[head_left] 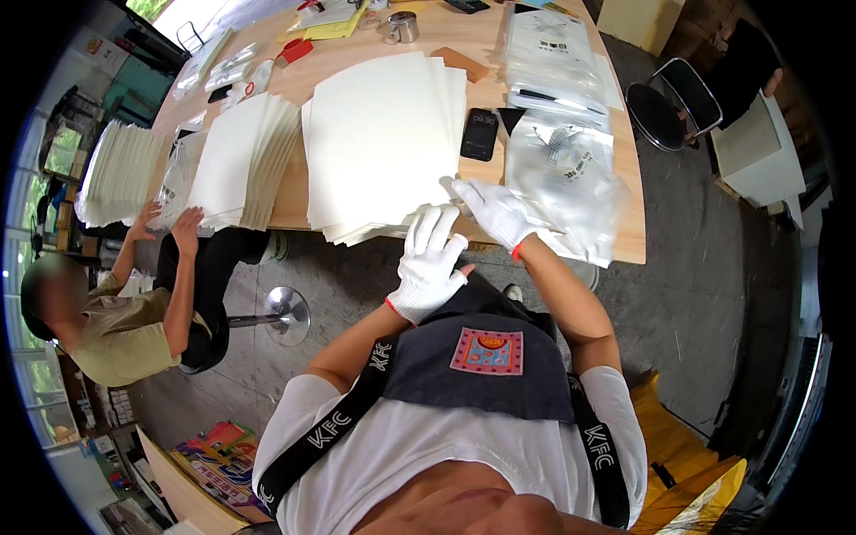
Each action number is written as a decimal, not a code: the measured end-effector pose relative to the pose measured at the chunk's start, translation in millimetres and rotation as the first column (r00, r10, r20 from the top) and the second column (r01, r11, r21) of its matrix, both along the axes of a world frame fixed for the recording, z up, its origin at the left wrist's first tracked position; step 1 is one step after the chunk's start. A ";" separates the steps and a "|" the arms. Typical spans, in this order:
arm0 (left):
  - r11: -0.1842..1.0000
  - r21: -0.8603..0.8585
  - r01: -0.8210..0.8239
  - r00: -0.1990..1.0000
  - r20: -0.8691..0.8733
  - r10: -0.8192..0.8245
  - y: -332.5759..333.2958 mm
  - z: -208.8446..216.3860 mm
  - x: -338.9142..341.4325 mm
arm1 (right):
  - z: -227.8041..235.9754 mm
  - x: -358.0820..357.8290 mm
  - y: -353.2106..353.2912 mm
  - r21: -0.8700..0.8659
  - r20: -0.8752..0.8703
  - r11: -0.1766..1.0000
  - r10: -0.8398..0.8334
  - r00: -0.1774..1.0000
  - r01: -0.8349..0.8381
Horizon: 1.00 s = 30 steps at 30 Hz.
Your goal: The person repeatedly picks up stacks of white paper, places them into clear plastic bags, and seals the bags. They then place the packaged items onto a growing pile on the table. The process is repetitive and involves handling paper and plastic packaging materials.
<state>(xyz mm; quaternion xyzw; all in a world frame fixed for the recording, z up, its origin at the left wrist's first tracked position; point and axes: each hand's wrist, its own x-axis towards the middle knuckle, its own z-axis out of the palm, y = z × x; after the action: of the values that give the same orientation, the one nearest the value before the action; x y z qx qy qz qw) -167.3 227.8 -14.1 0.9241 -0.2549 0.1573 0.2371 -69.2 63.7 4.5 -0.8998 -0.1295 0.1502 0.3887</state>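
A large stack of white paper sheets, slightly fanned out, lies on the wooden table in front of me. My left hand, in a white knit glove with a red cuff, is at the stack's near edge with its fingers spread and nothing in it. Also gloved, my right hand reaches to the stack's lower right corner, fingers stretched toward the sheets. The fingertips seem to meet the paper edge; their undersides are hidden. Just right of that hand lie clear plastic bags with dark print.
A black phone lies between the stack and the bags. More plastic bags are piled behind. Further back stands a metal mug. At left, a co-worker sits beside another paper stack. A black chair stands right of the table.
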 end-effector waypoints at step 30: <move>0.722 -0.467 -0.510 0.542 -0.827 -0.151 162.2 34.1 -31.1 | -25.0 -8.3 -11.1 0.860 -0.299 0.453 0.077 0.951 0.234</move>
<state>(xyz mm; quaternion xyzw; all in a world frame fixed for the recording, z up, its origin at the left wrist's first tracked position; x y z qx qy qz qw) -198.4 389.9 20.0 0.7595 0.0648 -0.1866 0.6198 -77.5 52.6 -20.5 -0.5363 -0.0865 0.1746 0.8212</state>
